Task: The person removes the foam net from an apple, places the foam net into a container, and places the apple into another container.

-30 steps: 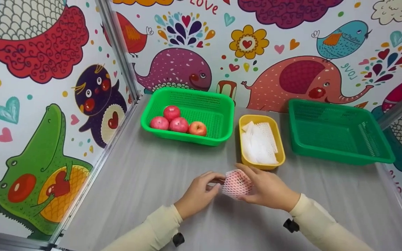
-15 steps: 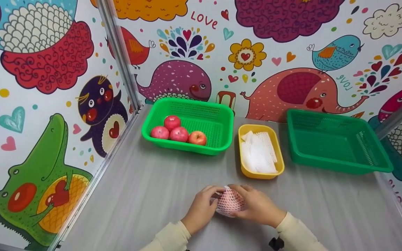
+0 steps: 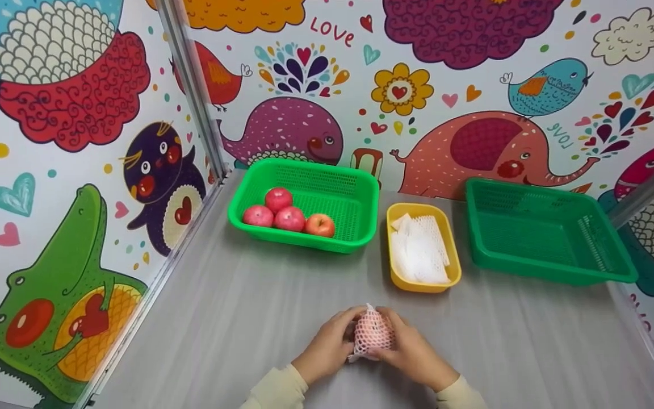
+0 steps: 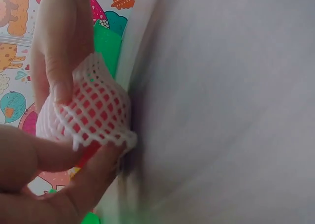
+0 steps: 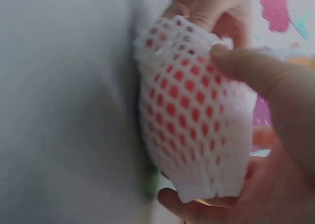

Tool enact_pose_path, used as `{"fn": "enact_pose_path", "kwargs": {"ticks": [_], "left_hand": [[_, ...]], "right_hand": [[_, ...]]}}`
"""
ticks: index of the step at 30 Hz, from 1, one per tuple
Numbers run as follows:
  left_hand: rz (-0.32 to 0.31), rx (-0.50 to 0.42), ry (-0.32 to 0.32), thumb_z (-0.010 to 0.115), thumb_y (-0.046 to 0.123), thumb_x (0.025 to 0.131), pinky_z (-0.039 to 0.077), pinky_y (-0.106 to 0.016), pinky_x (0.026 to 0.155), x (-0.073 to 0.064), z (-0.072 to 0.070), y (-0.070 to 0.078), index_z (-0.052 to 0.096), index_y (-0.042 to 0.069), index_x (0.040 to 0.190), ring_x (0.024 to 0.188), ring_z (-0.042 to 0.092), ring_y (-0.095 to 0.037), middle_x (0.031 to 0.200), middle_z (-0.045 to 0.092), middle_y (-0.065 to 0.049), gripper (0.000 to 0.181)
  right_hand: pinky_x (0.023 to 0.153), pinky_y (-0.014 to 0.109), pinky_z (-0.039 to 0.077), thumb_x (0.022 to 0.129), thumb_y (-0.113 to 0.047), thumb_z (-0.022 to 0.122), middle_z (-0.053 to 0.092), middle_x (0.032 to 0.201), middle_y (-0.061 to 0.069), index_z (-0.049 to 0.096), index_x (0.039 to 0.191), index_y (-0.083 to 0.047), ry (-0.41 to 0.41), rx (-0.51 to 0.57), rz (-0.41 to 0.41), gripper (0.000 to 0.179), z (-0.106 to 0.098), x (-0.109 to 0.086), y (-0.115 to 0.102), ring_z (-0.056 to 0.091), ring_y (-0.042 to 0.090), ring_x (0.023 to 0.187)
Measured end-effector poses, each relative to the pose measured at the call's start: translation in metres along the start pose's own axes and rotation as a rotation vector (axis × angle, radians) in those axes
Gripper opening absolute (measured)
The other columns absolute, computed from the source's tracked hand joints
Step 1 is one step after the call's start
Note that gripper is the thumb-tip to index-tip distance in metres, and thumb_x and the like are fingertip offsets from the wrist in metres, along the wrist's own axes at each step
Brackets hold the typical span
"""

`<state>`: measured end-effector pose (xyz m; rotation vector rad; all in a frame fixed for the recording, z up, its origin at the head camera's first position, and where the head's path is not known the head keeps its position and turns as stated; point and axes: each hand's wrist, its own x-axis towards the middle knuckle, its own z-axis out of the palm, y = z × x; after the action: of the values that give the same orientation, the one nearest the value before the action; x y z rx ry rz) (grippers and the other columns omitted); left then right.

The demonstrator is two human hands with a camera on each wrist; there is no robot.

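Observation:
A reddish apple [image 3: 373,334] in a white foam net sleeve [image 4: 93,106] is between both hands, low over the near middle of the table. My left hand [image 3: 330,347] pinches the net's open edge; in the left wrist view its fingers [image 4: 93,177] are at the rim. My right hand [image 3: 415,355] grips the netted apple from the other side, its thumb over the mesh in the right wrist view. The net's other end gathers to a narrower tip. Red skin shows through the mesh holes [image 5: 184,101].
A bright green basket [image 3: 355,241] at the back left holds several red apples [image 3: 289,218]. Right of it, a yellow basket [image 3: 453,272] contains white foam nets [image 3: 420,250]. A darker green basket [image 3: 554,267] stands at the back right. Printed wall panels [image 3: 446,34] border the table.
Both hands have drawn the netted apple nearer the body and turned it, so its narrow tip points away. The left hand has closed in on the net's edge. The head view has tilted slightly up.

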<state>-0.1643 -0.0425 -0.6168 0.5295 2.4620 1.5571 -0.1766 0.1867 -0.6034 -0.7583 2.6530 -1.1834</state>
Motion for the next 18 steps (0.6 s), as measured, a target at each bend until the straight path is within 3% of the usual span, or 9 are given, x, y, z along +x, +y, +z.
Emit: {"fn": "enact_pose_path", "kwargs": {"ticks": [4, 10, 18], "left_hand": [[-0.014, 0.1, -0.031, 0.085, -0.009, 0.086, 0.047, -0.039, 0.115, 0.001, 0.002, 0.004, 0.047, 0.014, 0.162, 0.138, 0.055, -0.022, 0.15, 0.056, -0.009, 0.087], [-0.039, 0.161, -0.005, 0.086, -0.007, 0.083, 0.048, -0.045, 0.113, 0.003, 0.007, 0.006, 0.051, 0.011, 0.158, 0.136, 0.057, -0.023, 0.149, 0.058, -0.009, 0.085], [-0.005, 0.206, -0.011, 0.086, -0.003, 0.079, 0.048, -0.043, 0.114, 0.006, 0.011, 0.004, 0.054, 0.01, 0.155, 0.137, 0.057, -0.022, 0.149, 0.06, -0.008, 0.084]], "right_hand": [[0.112, 0.064, 0.044, 0.095, -0.035, 0.086, 0.055, 0.153, 0.026, 0.042, 0.159, 0.005, -0.02, 0.062, -0.002, 0.088, 0.003, -0.004, -0.001, 0.055, 0.042, 0.138], [0.113, 0.061, 0.044, 0.084, -0.014, 0.095, 0.053, 0.153, 0.026, 0.036, 0.164, 0.005, -0.037, 0.049, -0.045, 0.102, 0.003, -0.01, 0.002, 0.052, 0.043, 0.139], [0.109, 0.057, 0.049, 0.081, -0.016, 0.097, 0.066, 0.144, 0.015, 0.053, 0.158, -0.001, 0.037, 0.036, 0.013, 0.09, 0.004, -0.011, 0.012, 0.062, 0.034, 0.131]]}}
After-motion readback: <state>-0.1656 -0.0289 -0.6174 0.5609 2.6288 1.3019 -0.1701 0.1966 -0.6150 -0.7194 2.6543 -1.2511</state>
